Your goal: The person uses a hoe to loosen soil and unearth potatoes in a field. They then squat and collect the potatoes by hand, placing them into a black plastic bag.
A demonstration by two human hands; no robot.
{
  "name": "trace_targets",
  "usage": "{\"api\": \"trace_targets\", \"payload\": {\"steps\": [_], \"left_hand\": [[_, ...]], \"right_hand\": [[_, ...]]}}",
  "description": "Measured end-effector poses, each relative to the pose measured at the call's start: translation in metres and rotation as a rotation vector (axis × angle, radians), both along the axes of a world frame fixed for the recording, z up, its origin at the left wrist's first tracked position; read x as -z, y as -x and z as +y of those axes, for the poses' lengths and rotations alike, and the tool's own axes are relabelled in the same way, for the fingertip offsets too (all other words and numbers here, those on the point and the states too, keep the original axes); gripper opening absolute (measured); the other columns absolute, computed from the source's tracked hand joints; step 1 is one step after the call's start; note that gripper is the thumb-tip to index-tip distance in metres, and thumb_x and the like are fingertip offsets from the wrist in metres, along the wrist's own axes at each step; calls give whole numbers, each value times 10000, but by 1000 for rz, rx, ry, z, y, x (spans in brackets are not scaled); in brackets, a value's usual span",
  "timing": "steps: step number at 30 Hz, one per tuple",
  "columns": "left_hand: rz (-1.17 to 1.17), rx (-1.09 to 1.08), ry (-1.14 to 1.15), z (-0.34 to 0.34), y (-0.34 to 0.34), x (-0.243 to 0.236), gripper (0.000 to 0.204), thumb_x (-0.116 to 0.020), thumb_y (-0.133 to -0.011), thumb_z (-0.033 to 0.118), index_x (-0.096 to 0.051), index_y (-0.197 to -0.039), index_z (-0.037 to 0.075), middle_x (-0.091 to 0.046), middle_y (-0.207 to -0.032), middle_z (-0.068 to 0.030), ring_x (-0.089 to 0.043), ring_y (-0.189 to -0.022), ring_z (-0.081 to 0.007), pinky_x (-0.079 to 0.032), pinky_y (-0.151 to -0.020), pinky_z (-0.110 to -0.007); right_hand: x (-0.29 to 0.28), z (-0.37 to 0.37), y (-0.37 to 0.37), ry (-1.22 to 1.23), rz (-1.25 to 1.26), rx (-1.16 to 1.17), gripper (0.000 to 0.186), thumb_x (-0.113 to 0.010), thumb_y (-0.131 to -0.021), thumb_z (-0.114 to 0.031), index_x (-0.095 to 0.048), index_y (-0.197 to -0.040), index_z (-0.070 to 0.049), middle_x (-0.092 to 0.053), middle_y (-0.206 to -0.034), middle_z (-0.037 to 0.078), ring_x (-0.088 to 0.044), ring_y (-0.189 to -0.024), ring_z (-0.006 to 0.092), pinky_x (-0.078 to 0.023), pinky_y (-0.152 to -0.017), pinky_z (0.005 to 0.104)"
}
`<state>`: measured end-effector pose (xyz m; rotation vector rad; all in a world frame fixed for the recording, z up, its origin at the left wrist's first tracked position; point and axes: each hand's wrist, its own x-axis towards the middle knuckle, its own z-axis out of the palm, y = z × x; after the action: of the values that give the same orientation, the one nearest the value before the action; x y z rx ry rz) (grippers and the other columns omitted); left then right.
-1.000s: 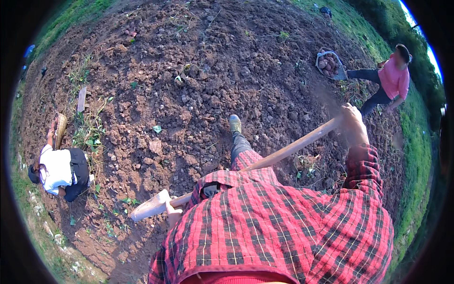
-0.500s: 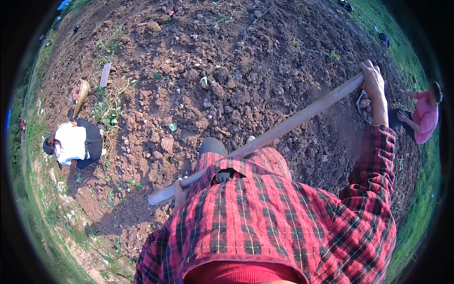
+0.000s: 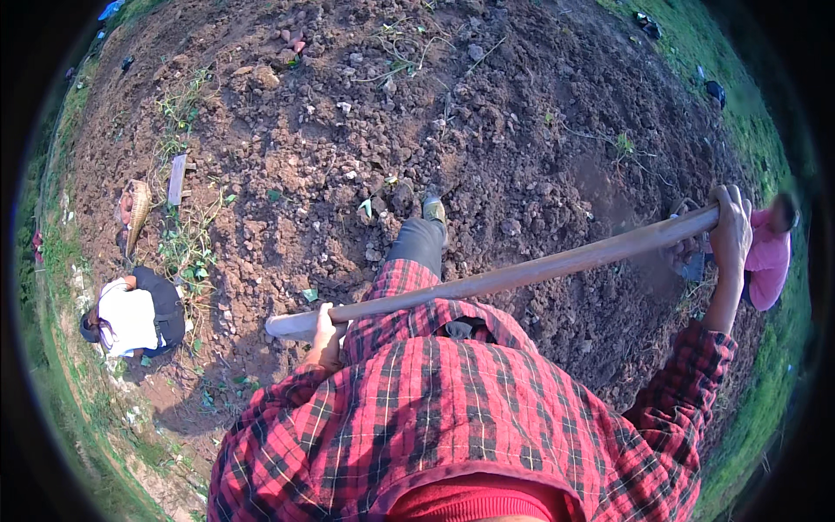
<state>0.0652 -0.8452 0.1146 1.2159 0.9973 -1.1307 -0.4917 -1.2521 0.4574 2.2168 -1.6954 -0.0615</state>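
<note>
A long wooden pole (image 3: 522,271), like the handle of a digging tool, slants across my body from lower left to upper right. My right hand (image 3: 733,228) is closed around its raised right end. Near its pale, wider left end, my left hand (image 3: 325,337) grips it beside my hip. Whether a tool head is fixed to the pole I cannot tell. One of my boots (image 3: 434,209) is planted forward on the broken brown soil (image 3: 513,157).
At left a person in a white top (image 3: 128,317) bends beside a woven basket (image 3: 137,209) and a small wooden bench (image 3: 177,180). A person in pink (image 3: 769,252) is close beyond my right hand. Reddish tubers (image 3: 294,41) lie far ahead; uprooted vines (image 3: 193,252) trail at left.
I have stepped forward, one leg now stretched ahead. The pole has levelled somewhat: its right end is lower and further right, its left end slightly higher. Both hands still hold it.
</note>
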Motion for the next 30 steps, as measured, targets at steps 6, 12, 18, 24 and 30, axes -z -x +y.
{"api": "trace_targets", "payload": {"steps": [6,12,18,24,30], "left_hand": [[-231,249,46,-218,-18,13,171,-610,-767,218,-563,-810,59,-592,-750,-85,-575,-709,-216,-482,-681,-341],[-143,163,100,-423,-29,-17,181,-614,-760,122,-485,-849,31,-545,-764,-87,-569,-718,-258,-489,-693,-400],[0,197,376,-585,22,-73,225,-640,-748,91,-460,-872,40,-528,-768,-98,-564,-699,-227,-524,-656,-380],[22,334,525,-666,15,-113,214,-629,-743,78,-445,-850,52,-545,-760,-87,-587,-631,-216,-539,-546,-334],[-112,233,471,-745,-21,-70,173,-600,-769,94,-461,-856,43,-544,-759,-91,-579,-633,-215,-533,-577,-343]], "right_hand": [[4,-26,15,-298,104,222,384,-695,-493,16,-566,-841,-83,-561,-884,80,-504,-836,314,-444,-711,400],[-63,-74,-87,-463,-73,126,452,-767,-457,-118,-597,-875,-95,-602,-768,73,-561,-762,285,-442,-671,377],[-73,-156,-230,-484,-295,-184,518,-765,-498,-176,-578,-979,-127,-599,-787,52,-589,-718,249,-460,-620,358],[-24,-247,-354,-372,-463,-477,457,-687,-677,-270,-538,-1082,-120,-564,-760,55,-594,-610,224,-470,-527,323],[-43,-368,-356,-420,-555,-711,497,-734,-603,-305,-585,-1016,-73,-585,-762,70,-595,-579,227,-477,-517,305]]}}
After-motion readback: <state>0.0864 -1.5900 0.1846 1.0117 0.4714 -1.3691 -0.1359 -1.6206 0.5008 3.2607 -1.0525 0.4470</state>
